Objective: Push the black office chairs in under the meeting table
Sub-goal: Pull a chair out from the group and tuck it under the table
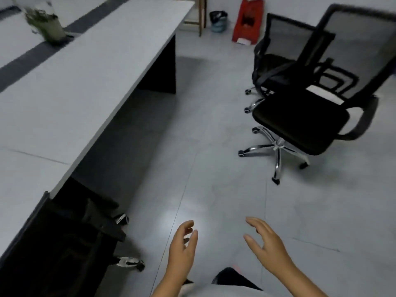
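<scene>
Here both hands float above the floor (214, 129) holding nothing, left hand (182, 249) and right hand (265, 243) with fingers loosely spread and slightly bent, palms facing each other. Left of the left fingers, one chair (70, 239) is tucked under the table (85, 82), only casters sticking out. Ahead and right of the right fingers, well apart, a near chair (300, 123) stands out on the floor, a far chair (276, 61) just behind it; plant (45, 24) on table, bin (218, 21) and red bag (248, 20) at the wall.
</scene>
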Demonstrator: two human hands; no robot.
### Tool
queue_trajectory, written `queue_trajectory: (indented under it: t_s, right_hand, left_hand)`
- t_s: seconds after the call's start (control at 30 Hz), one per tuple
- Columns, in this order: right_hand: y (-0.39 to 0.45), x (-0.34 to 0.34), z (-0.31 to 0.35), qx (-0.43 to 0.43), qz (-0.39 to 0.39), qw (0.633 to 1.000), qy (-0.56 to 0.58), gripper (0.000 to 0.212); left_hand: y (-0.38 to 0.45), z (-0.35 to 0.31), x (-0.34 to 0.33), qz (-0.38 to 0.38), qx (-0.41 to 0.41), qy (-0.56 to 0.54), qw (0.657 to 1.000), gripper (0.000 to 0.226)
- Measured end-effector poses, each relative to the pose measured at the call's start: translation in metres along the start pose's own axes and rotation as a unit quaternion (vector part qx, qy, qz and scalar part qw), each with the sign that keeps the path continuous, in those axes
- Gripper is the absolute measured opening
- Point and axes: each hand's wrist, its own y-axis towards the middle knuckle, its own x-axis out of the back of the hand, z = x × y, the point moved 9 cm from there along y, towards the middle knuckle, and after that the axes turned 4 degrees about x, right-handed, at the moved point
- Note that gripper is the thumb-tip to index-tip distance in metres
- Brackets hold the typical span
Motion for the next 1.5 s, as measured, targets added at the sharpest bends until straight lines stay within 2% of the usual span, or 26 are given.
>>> queue_trajectory:
  t_s: [0.23, 0.37, 0.5, 0.7, 0.8, 0.9, 0.97, 1.1, 1.2, 1.33, 1.43, 1.5]
  right_hand:
    - [-0.073, 0.095, -0.123, -0.181, -0.131, 0.973, 0.061, 0.035]
    - [-0.077, 0.135, -0.153, -0.213, -0.194, 0.955, 0.077, 0.038]
    - [-0.050, 0.186, -0.175, -0.226, -0.271, 0.929, 0.111, 0.038]
    - [-0.017, 0.261, -0.235, -0.279, -0.365, 0.868, 0.186, 0.032]
    - [-0.024, 0.288, -0.265, -0.312, -0.426, 0.821, 0.216, 0.030]
    - [-0.040, 0.304, -0.297, -0.366, -0.468, 0.766, 0.244, 0.031]
    - [-0.047, 0.321, -0.319, -0.390, -0.486, 0.743, 0.245, 0.033]
    - [-0.036, 0.385, -0.374, -0.403, -0.507, 0.727, 0.230, 0.035]
    - [-0.018, 0.467, -0.429, -0.384, -0.529, 0.726, 0.216, 0.034]
    - [0.008, 0.579, -0.499, -0.352, -0.521, 0.747, 0.218, 0.033]
    - [0.023, 0.644, -0.546, -0.349, -0.505, 0.760, 0.213, 0.032]
    - [0.032, 0.672, -0.577, -0.359, -0.488, 0.764, 0.221, 0.033]
  left_hand:
    - [0.015, -0.034, -0.119, 0.116, -0.020, 0.020, 0.993, 0.028]
    - [0.037, -0.075, -0.181, 0.187, -0.049, 0.063, 0.979, 0.021]
    - [0.073, -0.125, -0.238, 0.226, -0.077, 0.072, 0.968, 0.019]
    - [0.135, -0.199, -0.349, 0.283, -0.109, 0.092, 0.948, 0.019]
    - [0.161, -0.232, -0.403, 0.314, -0.117, 0.102, 0.937, 0.020]
    - [0.178, -0.253, -0.460, 0.369, -0.120, 0.139, 0.911, 0.020]
    - [0.183, -0.263, -0.505, 0.407, -0.122, 0.166, 0.890, 0.021]
    - [0.185, -0.288, -0.617, 0.455, -0.118, 0.188, 0.862, 0.023]
    - [0.175, -0.324, -0.718, 0.477, -0.114, 0.177, 0.853, 0.025]
    - [0.158, -0.381, -0.833, 0.481, -0.105, 0.142, 0.859, 0.024]
    - [0.158, -0.412, -0.894, 0.475, -0.115, 0.145, 0.860, 0.025]
    - [0.173, -0.424, -0.922, 0.453, -0.098, 0.147, 0.874, 0.026]
